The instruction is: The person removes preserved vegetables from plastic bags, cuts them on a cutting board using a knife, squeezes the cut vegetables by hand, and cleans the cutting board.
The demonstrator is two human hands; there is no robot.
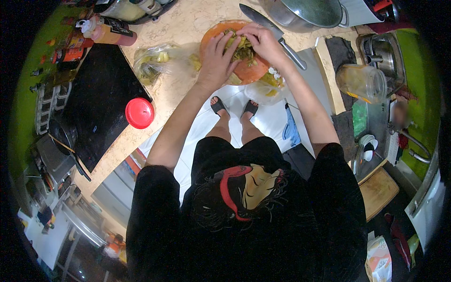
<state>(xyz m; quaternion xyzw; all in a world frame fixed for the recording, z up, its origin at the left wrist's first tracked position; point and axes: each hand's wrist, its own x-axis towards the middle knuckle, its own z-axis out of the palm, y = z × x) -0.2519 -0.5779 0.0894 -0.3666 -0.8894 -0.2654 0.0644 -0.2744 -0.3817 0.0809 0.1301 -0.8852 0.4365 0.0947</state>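
An orange round board (253, 72) lies at the counter's edge with a heap of green leafy vegetables (243, 49) on it, perhaps pickled greens. My left hand (218, 58) rests on the heap's left side, fingers spread. My right hand (262, 40) bends its fingers over the heap's upper right part; whether it pinches any leaves is hidden. Left of the board, a clear plastic bag (155, 63) holds more yellow-green vegetables. Another plastic bag (269, 90) with yellowish bits hangs below the board's right side. A large knife (264, 23) lies beyond my right hand, its handle towards the right.
A metal pot (306, 14) stands behind the knife. To the left are a squeeze bottle (112, 31), a black cooktop (102, 98) and a red lid (140, 113) near the edge. A cloudy plastic jar (361, 83) is beside the sink at right.
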